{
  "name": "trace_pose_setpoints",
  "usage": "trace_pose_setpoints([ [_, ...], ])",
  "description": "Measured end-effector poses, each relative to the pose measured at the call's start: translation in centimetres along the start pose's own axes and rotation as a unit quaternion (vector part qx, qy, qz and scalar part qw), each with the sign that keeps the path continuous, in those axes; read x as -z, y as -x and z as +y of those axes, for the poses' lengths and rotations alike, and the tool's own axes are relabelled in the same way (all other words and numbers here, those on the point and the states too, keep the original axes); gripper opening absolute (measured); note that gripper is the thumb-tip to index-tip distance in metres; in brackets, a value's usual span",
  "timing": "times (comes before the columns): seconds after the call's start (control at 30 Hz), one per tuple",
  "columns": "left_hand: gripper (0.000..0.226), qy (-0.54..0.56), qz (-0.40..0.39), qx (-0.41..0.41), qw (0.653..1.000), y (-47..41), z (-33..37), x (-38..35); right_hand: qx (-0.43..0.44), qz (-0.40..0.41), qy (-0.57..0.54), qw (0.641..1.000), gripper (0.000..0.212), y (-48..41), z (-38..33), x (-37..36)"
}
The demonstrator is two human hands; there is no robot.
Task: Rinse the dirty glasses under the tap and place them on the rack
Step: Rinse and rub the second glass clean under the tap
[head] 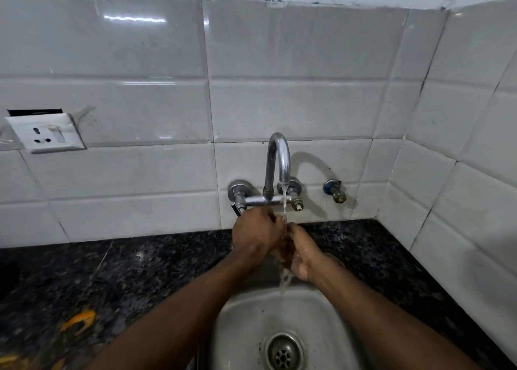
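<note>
Steel tap (pixel 277 160) running; both hands (pixel 279 244) pressed together under stream.

two bare forearms came into view, the left from about 7 o'clock and the right from about 5 o'clock. no sleeve showed on either arm up to the frame edge. the left hand (pixel 256 234) carried no ring, watch or band that could be seen, and neither wrist wore anything. the right hand (pixel 303 257) was wet and shone, with water running off it. the fingers were partly hidden where the hands met, so nails could not be made out.
</note>
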State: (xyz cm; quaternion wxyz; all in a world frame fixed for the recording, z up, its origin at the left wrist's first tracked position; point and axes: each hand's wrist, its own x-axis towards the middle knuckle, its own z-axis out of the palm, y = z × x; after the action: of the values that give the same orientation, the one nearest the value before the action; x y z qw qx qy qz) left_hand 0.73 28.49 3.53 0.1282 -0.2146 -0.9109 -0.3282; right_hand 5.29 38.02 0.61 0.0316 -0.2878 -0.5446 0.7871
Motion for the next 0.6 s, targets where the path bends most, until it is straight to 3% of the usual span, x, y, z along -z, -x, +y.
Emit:
trace_pose_setpoints([
  [0.17, 0.031, 0.069, 0.045, 0.037, 0.996, 0.0, -1.2, -0.3, 0.065, 0.046, 0.074, 0.994, 0.026, -0.5, -1.3, -0.7],
  [0.23, 0.029, 0.107, 0.062, 0.016, 0.992, 0.4, -1.8, -0.6, 0.086, 0.052, 0.125, 0.987, 0.03, -0.8, -1.9, -0.6],
  [0.3, 0.028, 0.131, 0.091, 0.007, 0.987, 0.3, -2.6, -0.6, 0.111, 0.01, 0.123, 0.986, 0.032, -0.7, -2.3, -0.1],
  [0.37, 0.031, 0.167, 0.116, 0.063, 0.977, -0.2, -3.2, -0.7, 0.126, -0.065, 0.096, 0.985, 0.031, -0.2, -2.6, 0.2],
  [0.43, 0.034, 0.199, 0.129, 0.124, 0.964, -0.2, -2.9, -0.9, 0.158, -0.084, 0.098, 0.979, 0.031, 0.2, -2.3, -0.2],
  [0.53, 0.03, 0.235, 0.125, 0.115, 0.957, 0.7, -1.7, -1.1, 0.247, 0.053, 0.178, 0.951, 0.045, -0.6, -1.7, -1.7],
  [0.6, 0.033, 0.246, 0.083, 0.15, 0.954, 0.6, -1.4, -1.1, 0.288, 0.148, 0.21, 0.923, 0.047, -0.9, -1.2, -2.1],
])
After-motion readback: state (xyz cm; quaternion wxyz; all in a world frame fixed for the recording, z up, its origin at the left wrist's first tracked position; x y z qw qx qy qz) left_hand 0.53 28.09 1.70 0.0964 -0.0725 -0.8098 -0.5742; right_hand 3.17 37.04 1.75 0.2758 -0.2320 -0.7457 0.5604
